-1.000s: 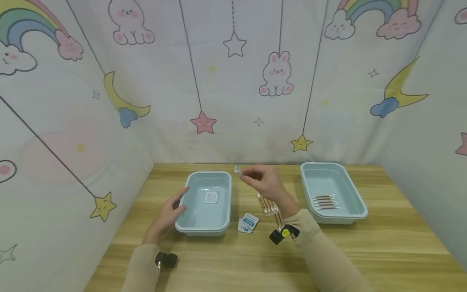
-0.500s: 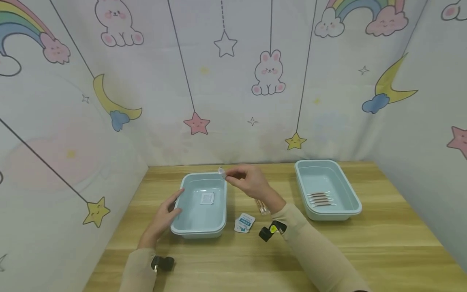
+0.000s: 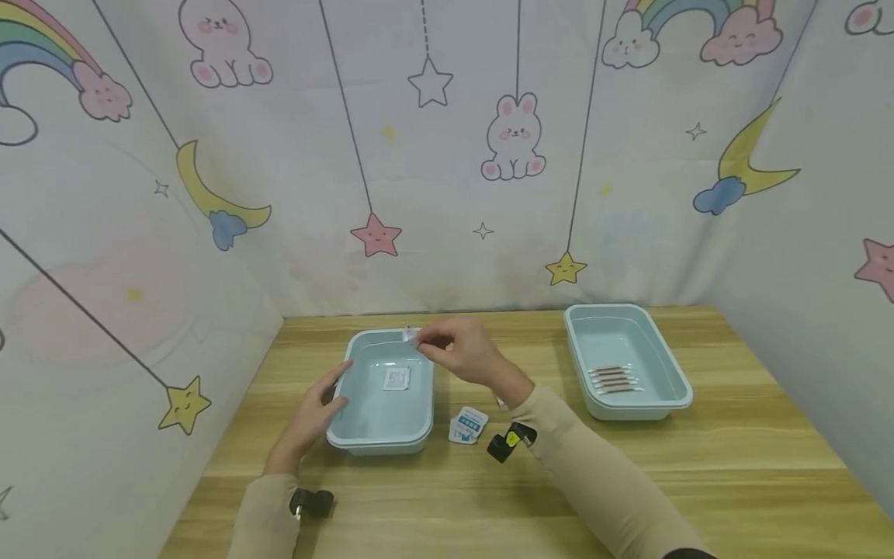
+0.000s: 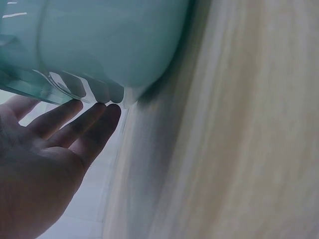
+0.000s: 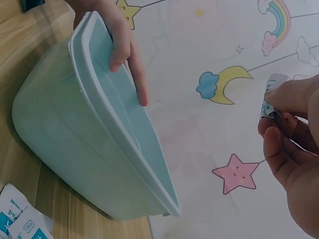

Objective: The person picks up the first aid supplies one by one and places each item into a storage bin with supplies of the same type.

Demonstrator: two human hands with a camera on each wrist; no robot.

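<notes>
In the head view my right hand [image 3: 464, 351] pinches a small white foil sachet [image 3: 410, 334] above the far right corner of the left light-blue basin [image 3: 380, 444]. The right wrist view shows this sachet [image 5: 269, 99] bent between thumb and fingers, with blue print on it. My left hand [image 3: 312, 411] rests against the basin's left side, thumb and forefinger at the rim. In the left wrist view, the other fingers [image 4: 94, 129] lie fairly straight along the outer wall. Another white sachet [image 3: 397, 379] lies flat inside this basin.
Overlapping white-and-blue sachets [image 3: 468, 425] lie on the wooden table [image 3: 419, 505] right of the basin. A second light-blue basin [image 3: 672, 404] at the right holds several brown-stemmed cotton swabs [image 3: 615, 380]. More swabs on the table are mostly hidden behind my right forearm [image 3: 594, 466].
My right hand has moved left with the sachet, from between the basins to over the left basin's far right corner. The left hand stays at the basin. The head view has shifted slightly.
</notes>
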